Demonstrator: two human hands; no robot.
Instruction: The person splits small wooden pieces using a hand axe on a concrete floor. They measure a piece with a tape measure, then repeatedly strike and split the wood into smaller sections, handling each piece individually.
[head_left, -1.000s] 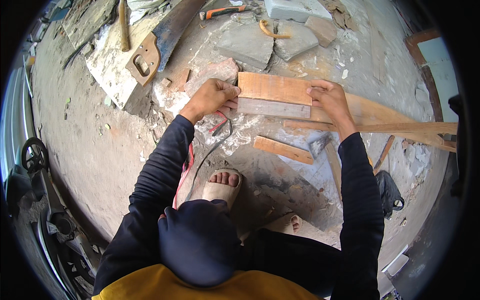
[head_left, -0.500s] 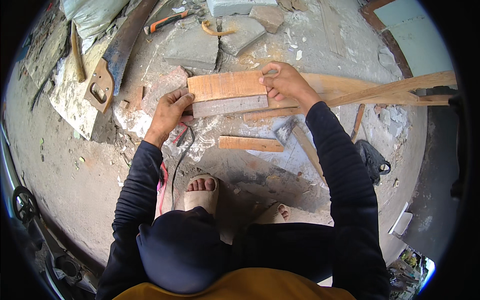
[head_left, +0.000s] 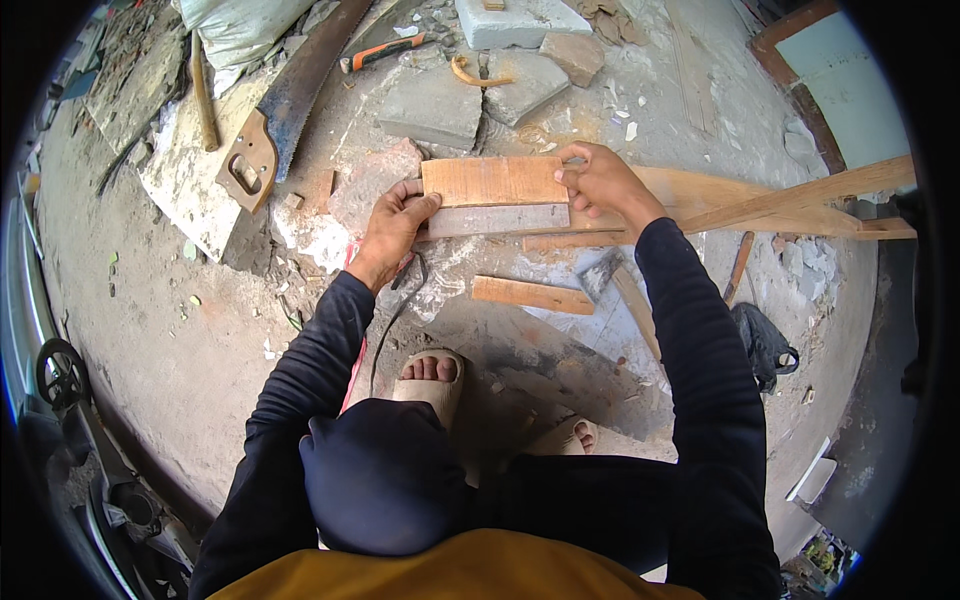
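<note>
A short wooden board lies crosswise before me, with a greyish strip along its near side; I cannot tell whether the strip is part of it. My left hand is closed on the board's left end, thumb on top. At the right end, my right hand pinches the far corner between thumb and fingers. Beneath and to the right runs a long plank. Nearer to me lie a small wood piece and a hammer-like tool, its handle partly behind my right sleeve.
A handsaw and a wooden handle lie at the far left. Beyond the board are an orange-black cutter, a broken concrete slab and a curved wooden piece. A black plastic bag sits at the right.
The whole view has shifted, so the scene sits farther right and slightly lower. Both hands keep their hold on the board, which looks a little more level.
</note>
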